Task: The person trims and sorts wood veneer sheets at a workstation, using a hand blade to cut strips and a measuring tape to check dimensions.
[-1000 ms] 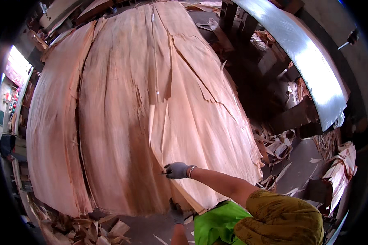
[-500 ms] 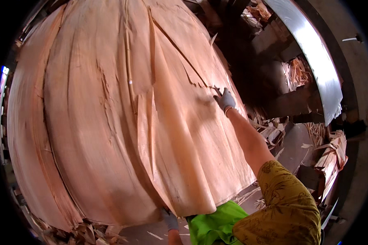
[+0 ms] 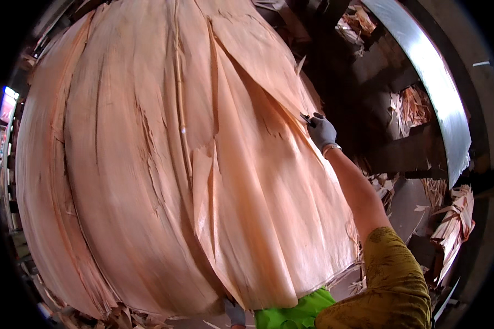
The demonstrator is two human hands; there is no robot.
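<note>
A broad sheet of pale wood veneer (image 3: 252,181), creased and lifted in folds, lies over other veneer sheets (image 3: 126,164). At its right edge is my right hand (image 3: 323,131) in a grey glove, closed around a small dark tool (image 3: 307,119) whose exact kind is unclear. The tool's tip points left, beside a long slanting split in the veneer. My left hand (image 3: 235,314), also gloved, is at the near edge of the sheet by the lower border; its fingers are mostly hidden by the veneer.
Right of the stack is a dark recess with veneer scraps (image 3: 414,107) and a curved shiny metal strip (image 3: 428,60). A tied bundle of veneer strips (image 3: 453,225) stands at the lower right. More scraps (image 3: 129,318) lie along the near left edge.
My right hand has moved right, to the veneer's edge, with the tool. The split beside it gapes wider. The view has shifted slightly.
</note>
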